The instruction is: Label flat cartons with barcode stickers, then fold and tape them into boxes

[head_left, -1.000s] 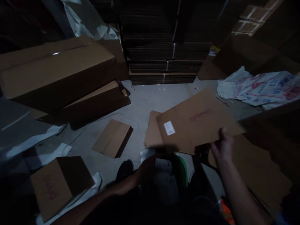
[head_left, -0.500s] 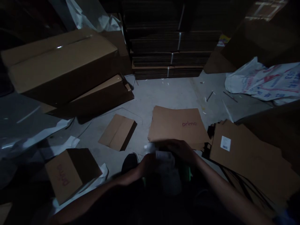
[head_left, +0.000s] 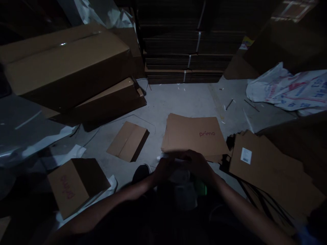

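Note:
In dim light at the lower middle, my left hand (head_left: 163, 169) is closed, with its fingers curled inward. My right hand (head_left: 198, 165) meets it from the other side, its fingers bent and close to the left ones. Between and below them shows a pale, greyish object (head_left: 180, 176), too dark to name. A green piece (head_left: 201, 188) is visible under my right wrist. Just beyond the hands lies a stack of flat cardboard sheets (head_left: 189, 132) printed "primo", its near edge partly hidden by my fingers.
Left of the stack sits a small closed carton (head_left: 127, 141); nearer is a "primo" box (head_left: 68, 190). Large cartons (head_left: 68, 64) fill the upper left. Strapped flat cardboard (head_left: 173, 63) stands at the back. Labelled cardboard sheets (head_left: 268, 166) and a printed white sack (head_left: 288, 86) lie right.
My hands have drawn closer together over the pale object, and my right fingers have curled more. The view has shifted slightly; the boxes and stacks stay in place.

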A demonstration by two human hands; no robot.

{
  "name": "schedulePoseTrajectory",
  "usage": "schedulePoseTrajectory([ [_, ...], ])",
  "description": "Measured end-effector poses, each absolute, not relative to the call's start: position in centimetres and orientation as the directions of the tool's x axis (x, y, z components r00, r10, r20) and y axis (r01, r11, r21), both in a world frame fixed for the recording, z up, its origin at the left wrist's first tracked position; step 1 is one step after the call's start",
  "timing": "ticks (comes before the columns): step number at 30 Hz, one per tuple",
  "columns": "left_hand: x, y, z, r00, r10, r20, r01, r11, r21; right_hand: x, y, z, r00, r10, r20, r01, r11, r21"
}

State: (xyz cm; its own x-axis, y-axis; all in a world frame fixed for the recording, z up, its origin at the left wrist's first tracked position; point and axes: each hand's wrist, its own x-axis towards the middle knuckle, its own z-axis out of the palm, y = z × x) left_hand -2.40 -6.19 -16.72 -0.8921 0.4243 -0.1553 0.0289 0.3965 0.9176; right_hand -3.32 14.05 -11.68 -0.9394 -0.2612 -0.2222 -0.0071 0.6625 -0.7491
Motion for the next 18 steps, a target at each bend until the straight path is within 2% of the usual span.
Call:
schedulePoseTrajectory([
  [4, -2.6, -6.6, -18.4, -0.867, 0.469, -0.168, 0.067, 0.444, 0.894, -3.7, 14.0, -10.9, -0.922, -0.269, -0.277, -0.017, 0.746, -0.666],
  [9, -2.4, -7.2, -19.1, -0.864, 0.447, -0.233, 0.062, 0.553, 0.831, -4.1, 14.0, -10.4, -0.909, -0.296, -0.295, -0.022, 0.74, -0.673],
  [13, -2.6, -7.2, -18.3, -0.872, 0.448, -0.195, 0.058, 0.491, 0.869, -4.0, 14.3, -10.9, -0.915, -0.264, -0.305, 0.015, 0.733, -0.68],
  [18, -4.1, -6.3, -16.6, -0.9, 0.435, -0.033, 0.095, 0.269, 0.958, -4.4, 14.1, -11.0, -0.923, -0.31, -0.228, -0.122, 0.798, -0.59],
])
